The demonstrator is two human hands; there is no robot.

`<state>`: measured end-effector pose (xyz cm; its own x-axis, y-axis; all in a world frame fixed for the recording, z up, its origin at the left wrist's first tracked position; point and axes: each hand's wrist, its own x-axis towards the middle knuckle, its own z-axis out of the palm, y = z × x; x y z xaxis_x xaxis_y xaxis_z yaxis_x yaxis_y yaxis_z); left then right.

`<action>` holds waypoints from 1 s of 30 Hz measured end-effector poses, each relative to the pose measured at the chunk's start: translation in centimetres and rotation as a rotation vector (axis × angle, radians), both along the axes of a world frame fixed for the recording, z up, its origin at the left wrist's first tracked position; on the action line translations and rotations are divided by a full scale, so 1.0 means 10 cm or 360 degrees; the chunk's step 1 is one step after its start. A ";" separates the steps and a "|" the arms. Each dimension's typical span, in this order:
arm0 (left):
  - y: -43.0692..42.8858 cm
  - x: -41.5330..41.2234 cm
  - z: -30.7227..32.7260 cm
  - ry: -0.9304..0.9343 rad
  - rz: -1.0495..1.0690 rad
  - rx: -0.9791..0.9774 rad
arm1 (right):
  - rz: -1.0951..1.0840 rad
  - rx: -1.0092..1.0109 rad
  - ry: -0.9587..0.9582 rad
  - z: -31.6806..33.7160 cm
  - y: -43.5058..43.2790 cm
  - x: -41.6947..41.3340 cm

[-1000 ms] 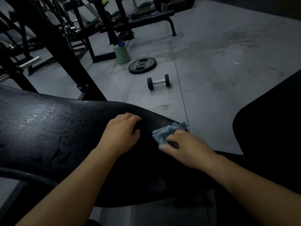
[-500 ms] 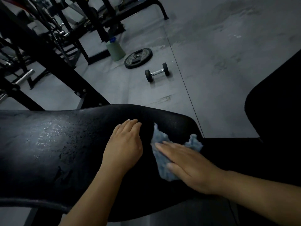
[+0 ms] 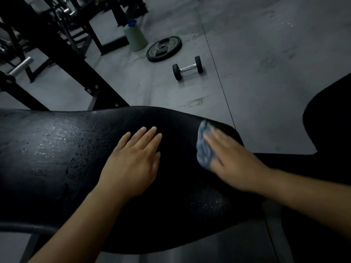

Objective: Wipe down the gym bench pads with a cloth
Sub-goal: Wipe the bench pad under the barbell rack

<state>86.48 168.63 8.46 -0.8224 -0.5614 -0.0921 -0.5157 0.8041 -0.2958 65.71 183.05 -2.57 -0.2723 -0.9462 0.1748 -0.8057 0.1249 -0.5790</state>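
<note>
head view: pressing cloth [image 3: 204, 149] with flat, unclenched right grip [image 3: 235, 164] near pad [image 3: 57, 149] end; bracing with released left grip [image 3: 133, 164]. could lose unpinched cloth off the edge mid-swipe.

Left hand [image 3: 133, 166] and right hand [image 3: 235, 162] lie flat, palms down, fingers straight.

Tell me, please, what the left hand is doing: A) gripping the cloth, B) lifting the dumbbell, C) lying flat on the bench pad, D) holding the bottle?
C: the left hand lies flat on the bench pad, fingers straight, while the right hand presses the cloth.
</note>
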 end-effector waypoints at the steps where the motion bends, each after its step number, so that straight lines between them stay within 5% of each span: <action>1: 0.02 0.00 -0.01 0.0014 0.0012 0.0004 | -0.0140 0.0105 -0.0148 0.12 -0.31 -0.02; 3: 0.03 -0.03 -0.03 0.0053 0.0015 0.0002 | -0.0224 0.0187 -0.0196 0.26 -0.67 0.17; 9: 0.00 -0.02 -0.01 0.0116 0.0008 0.0069 | 0.0576 -0.0217 0.0230 0.01 0.53 0.78; 15: -0.09 0.15 0.17 -0.0034 0.0095 0.0042 | -0.0033 -0.0041 0.0026 0.25 -0.51 0.56; 19: -0.06 0.32 0.21 -0.0044 0.0133 -0.0002 | 0.0595 -0.0228 0.0077 0.21 0.19 0.98; 25: 0.00 0.33 0.18 0.0026 0.0124 -0.0008 | -0.0240 0.0071 -0.0121 0.26 -0.83 0.35; 30: -0.09 0.33 0.24 -0.0009 0.0083 0.0106 | 0.0469 -0.0223 -0.0035 0.33 -0.02 1.01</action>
